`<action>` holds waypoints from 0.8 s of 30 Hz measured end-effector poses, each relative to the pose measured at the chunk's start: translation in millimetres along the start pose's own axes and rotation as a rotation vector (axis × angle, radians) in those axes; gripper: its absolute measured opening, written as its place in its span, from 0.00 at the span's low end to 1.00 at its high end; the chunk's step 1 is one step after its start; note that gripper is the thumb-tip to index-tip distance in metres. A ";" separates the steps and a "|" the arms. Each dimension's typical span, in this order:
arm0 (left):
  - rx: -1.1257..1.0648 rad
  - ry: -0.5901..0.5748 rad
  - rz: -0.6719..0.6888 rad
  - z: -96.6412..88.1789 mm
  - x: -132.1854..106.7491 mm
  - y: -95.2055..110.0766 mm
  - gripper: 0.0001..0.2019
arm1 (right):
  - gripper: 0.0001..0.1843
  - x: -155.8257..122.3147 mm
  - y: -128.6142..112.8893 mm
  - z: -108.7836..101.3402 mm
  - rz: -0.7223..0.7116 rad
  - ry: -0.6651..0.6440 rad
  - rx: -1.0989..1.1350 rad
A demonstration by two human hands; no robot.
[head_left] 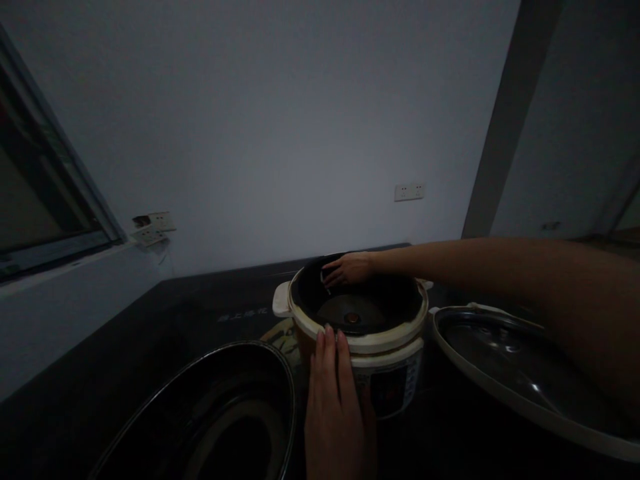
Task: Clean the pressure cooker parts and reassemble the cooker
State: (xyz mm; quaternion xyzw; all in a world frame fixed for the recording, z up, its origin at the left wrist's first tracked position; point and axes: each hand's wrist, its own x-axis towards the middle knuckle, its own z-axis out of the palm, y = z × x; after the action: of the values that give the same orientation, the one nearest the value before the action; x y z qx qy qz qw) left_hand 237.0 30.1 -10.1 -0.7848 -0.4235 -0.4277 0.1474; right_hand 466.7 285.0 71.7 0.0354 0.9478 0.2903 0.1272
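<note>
1. Cooker (385, 343) sits between dark pan (210, 393) and lid (480, 340).
2. I've got right hand (353, 268) inside cooker; can't tell its grasp.
3. Left hand (333, 400): fingers straight, unclenched, against cooker's front.
4. Looks like inside work; next calls for left steadying cooker.

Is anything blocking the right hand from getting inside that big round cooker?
No, nothing visible is in the way. The right hand is inside the open top of the cooker. The lid is off to the right, not over the opening, and the left hand is at the near rim, outside.
</note>
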 end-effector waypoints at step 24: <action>0.038 -0.044 0.037 -0.5 -3.2 -3.3 0.37 | 0.23 -9.6 -10.5 13.0 0.133 -0.016 0.295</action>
State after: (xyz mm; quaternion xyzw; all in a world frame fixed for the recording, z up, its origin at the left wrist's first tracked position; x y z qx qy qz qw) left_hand 233.2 30.0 -12.8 -0.7987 -0.4203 -0.3996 0.1606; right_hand 479.4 282.0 57.6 0.1187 0.9746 0.1556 0.1088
